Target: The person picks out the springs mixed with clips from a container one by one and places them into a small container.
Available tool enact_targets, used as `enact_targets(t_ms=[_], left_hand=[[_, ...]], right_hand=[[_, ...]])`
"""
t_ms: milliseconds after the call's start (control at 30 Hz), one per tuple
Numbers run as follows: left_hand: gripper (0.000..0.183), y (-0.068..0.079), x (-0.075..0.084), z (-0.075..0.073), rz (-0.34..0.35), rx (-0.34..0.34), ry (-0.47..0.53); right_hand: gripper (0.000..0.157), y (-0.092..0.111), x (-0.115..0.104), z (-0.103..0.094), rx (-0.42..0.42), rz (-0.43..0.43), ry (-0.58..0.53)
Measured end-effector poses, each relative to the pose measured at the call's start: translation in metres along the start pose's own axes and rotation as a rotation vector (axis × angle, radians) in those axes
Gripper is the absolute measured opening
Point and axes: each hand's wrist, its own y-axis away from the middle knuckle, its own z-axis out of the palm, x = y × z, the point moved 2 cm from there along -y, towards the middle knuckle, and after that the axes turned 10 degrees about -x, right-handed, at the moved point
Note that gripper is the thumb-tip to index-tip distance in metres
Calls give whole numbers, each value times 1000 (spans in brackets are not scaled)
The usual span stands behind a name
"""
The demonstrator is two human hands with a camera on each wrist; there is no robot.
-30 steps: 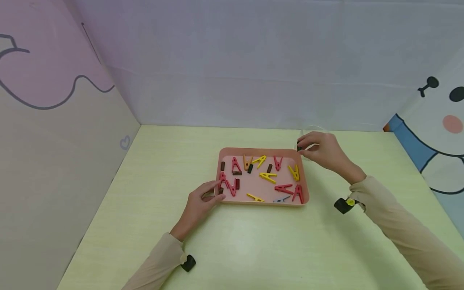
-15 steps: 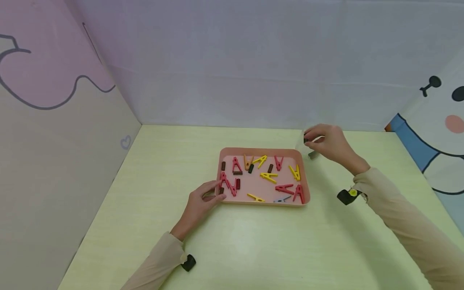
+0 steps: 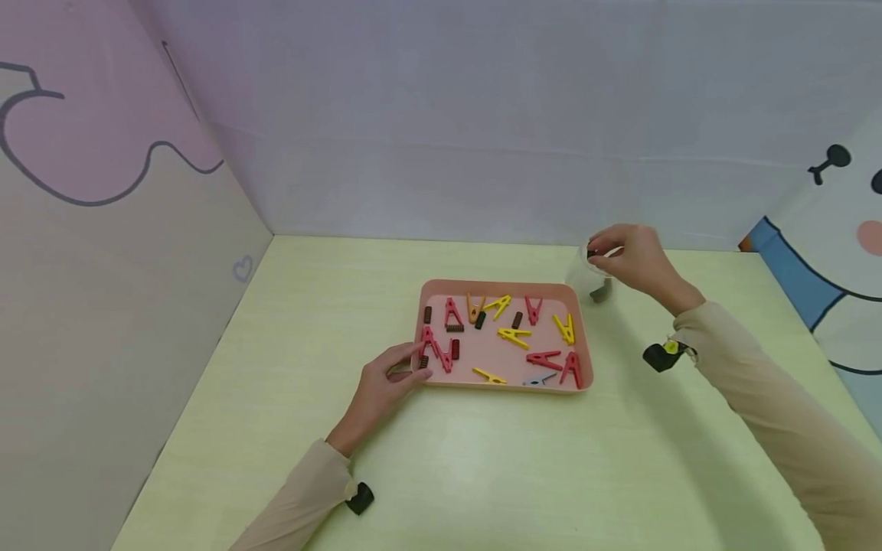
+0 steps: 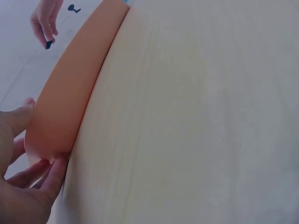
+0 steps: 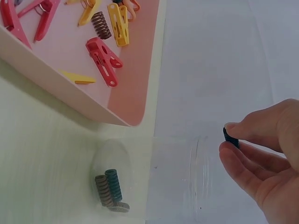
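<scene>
Right hand (image 3: pixel 637 259) pinching spring (image 5: pixel 230 139) just above jar (image 5: pixel 173 179), other springs (image 5: pixel 113 185) lying inside; left hand (image 3: pixel 380 383) clasping tray (image 3: pixel 482 353) of clips (image 3: pixel 511 337).

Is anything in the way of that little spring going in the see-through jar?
Nothing visible: the right hand pinches a dark spring above the clear jar, no lid shows, and the springs inside lie low.
</scene>
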Motion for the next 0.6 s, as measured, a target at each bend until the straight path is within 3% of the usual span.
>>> enact_targets(t_ms=[433,600], left_hand=[[51,0,-1,-2,-1,11,-7],[49,6,21,-2,-24,-13,-7]], right_hand=[[16,-8,6,3,-21,19,1],[18,-11,9,5,-43,50,-2]])
